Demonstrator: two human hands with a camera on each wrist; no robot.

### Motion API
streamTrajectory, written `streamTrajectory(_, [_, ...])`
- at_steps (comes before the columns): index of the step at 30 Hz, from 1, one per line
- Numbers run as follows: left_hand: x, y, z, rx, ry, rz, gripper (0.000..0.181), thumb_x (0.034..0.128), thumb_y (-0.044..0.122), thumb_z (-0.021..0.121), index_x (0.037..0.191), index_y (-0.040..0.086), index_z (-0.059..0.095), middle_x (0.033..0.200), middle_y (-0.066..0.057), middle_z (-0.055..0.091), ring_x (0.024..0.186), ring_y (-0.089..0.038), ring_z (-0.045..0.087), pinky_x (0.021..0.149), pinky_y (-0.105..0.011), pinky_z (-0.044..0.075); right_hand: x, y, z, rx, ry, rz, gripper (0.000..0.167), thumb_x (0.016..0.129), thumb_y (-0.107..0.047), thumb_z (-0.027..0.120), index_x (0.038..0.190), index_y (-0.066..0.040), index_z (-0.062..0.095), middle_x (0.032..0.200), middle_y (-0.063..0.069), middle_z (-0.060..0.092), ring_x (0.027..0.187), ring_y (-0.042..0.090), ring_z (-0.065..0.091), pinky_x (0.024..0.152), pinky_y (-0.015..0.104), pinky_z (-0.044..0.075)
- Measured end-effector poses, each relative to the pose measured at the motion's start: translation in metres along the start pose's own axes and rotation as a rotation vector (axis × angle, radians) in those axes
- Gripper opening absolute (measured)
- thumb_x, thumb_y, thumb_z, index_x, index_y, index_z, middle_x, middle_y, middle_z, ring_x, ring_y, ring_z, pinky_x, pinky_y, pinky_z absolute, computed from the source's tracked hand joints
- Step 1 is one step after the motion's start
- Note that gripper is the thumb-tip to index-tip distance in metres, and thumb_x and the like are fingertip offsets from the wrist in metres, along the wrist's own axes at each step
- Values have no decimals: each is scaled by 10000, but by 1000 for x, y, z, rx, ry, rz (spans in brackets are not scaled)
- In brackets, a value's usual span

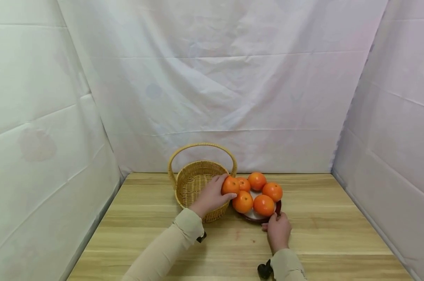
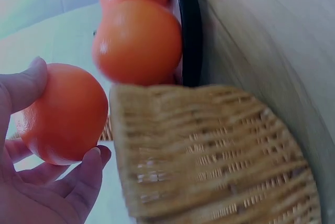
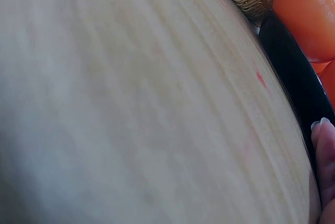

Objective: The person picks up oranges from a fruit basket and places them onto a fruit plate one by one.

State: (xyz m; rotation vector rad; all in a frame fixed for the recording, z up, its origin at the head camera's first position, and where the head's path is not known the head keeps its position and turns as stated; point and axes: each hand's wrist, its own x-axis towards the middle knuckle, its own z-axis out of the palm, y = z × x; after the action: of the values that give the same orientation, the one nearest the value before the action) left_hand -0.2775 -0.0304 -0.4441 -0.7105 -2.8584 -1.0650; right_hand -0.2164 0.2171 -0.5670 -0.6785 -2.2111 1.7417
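My left hand (image 1: 212, 196) grips an orange (image 1: 230, 185) between thumb and fingers, over the right rim of a wicker basket (image 1: 194, 187) with a tall arched handle. In the left wrist view the held orange (image 2: 65, 114) is off the table, beside the basket's woven wall (image 2: 209, 156). To the basket's right stands a round dish (image 1: 254, 219) with a dark rim and pale inside, bearing several more oranges (image 1: 263, 205). At the dish's near right edge, my right hand (image 1: 279, 231) holds the rim; its fingertips (image 3: 323, 130) show against the dark side in the right wrist view.
Basket and dish stand close together on a wood-grain table (image 1: 145, 234). White cloth hangs behind (image 1: 215, 97) and along both sides. Dark wrist devices (image 1: 265, 270) sit at the cuffs of both sleeves.
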Motion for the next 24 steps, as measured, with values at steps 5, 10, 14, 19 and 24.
streamTrajectory(5, [4,10,10,-4,-18,23,759,944,523,656,1560,177,378,1532,-118,451,1346,-310,517,1081,-514,451,0,-1,0,-1,4,-4,423,1071,-160,345,1378,117,437,876,215,660,563,187,682,534,321,574])
streamTrajectory(10, [10,21,16,3,-17,39,763,947,525,650,1568,189,363,1540,-108,441,1329,-298,536,1067,-506,466,-1,-3,-1,8,4,-14,397,1069,-147,351,1341,118,467,845,211,674,545,189,680,522,318,573])
streamTrajectory(14, [17,28,22,-10,-33,67,774,953,523,642,1580,181,345,1549,-110,435,1340,-290,532,1081,-497,459,-1,-4,-1,27,7,-9,409,1073,-141,347,1369,120,454,888,229,668,546,176,675,525,316,572])
streamTrajectory(19, [25,32,32,-16,-25,74,767,956,517,641,1582,189,343,1548,-109,442,1354,-278,520,1101,-484,443,-1,-3,-1,45,-13,-9,415,1078,-133,321,1373,127,451,833,202,693,554,180,682,539,324,576])
streamTrajectory(24, [33,36,42,7,-22,49,773,946,550,636,1583,231,336,1543,-86,453,1337,-263,535,1079,-485,460,1,1,0,46,-2,-18,395,1080,-126,296,1320,125,484,668,117,692,531,186,682,531,328,571])
